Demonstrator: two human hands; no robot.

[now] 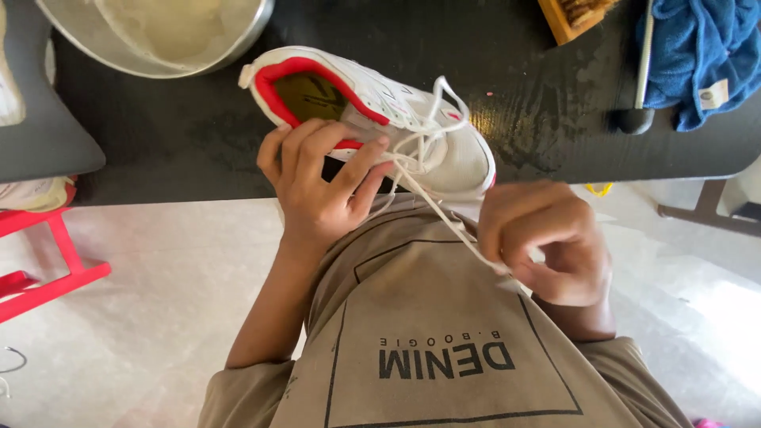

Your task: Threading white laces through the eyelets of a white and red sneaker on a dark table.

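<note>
A white sneaker [444, 143] with a red lining lies at the near edge of the black table [182, 143], its opening toward the left. My left hand [317, 190] grips the side of the shoe near the red collar. My right hand [547, 242] is closed on the end of a white shoelace [444, 214], which runs taut from the shoe's eyelets to my fingers. More lace loops stand loose above the shoe's tongue.
A metal basin [158, 36] with cloudy water sits at the back left. A wooden brush [575, 16], a black-tipped handle [638, 79] and a blue cloth [701, 55] lie at the back right. A red frame [47, 261] stands on the floor at left.
</note>
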